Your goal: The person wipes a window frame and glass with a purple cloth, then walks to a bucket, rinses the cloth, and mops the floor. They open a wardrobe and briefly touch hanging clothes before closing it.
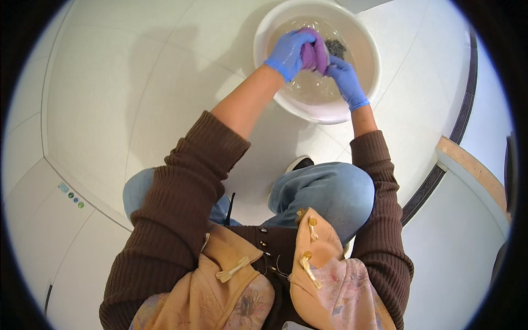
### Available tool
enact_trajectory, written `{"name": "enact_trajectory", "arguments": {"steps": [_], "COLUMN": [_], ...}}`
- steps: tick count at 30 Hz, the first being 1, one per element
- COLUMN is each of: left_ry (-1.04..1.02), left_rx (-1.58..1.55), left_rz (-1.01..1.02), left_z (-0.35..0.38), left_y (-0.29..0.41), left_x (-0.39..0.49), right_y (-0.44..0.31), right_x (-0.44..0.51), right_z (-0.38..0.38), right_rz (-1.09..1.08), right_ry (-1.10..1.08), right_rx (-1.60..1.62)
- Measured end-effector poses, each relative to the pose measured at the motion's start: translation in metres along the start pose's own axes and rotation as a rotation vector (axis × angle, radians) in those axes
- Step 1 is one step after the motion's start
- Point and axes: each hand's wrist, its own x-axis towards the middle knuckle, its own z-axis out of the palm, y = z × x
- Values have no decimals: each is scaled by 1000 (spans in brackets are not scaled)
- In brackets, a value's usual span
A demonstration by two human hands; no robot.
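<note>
A white round basin (264, 45) stands on the floor ahead of me with cloudy, rippling water (309, 88) in it. Above the water is a folded purple fabric item (314, 51), with a paler edge on its right side. My left hand (291, 51), in a blue disposable glove, grips its upper left part. My right hand (346, 78), gloved the same way, pinches its lower right edge; the fingertips are partly hidden and blurred. A dark grey bundle (336, 48) lies in the basin just beyond my right fingers; its material is unclear.
Pale floor tiles (198, 82) surround the basin. My bent knees (326, 189) and a dark shoe (303, 163) are near it. At right are a dark skirting strip (425, 194) and a wood-edged ledge (470, 161). A white panel with small round stickers (71, 195) is at left.
</note>
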Motion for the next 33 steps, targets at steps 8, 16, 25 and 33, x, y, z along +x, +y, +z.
{"name": "enact_trajectory", "arguments": {"steps": [8, 16, 25, 33], "left_ry": [-191, -652, -661, -501], "left_rx": [-321, 2120, 2134, 1898], "left_rz": [-275, 1055, 533, 219], "left_z": [29, 25, 11, -13], "left_y": [3, 70, 42, 18], "left_x": [4, -11, -19, 3], "right_y": [-30, -50, -65, -69], "right_x": [-3, -13, -11, -9], "right_z": [21, 22, 47, 68], "right_rz": [-128, 82, 257, -159], "right_ry": [-77, -278, -527, -73], "right_rx": [449, 715, -121, -1202]}}
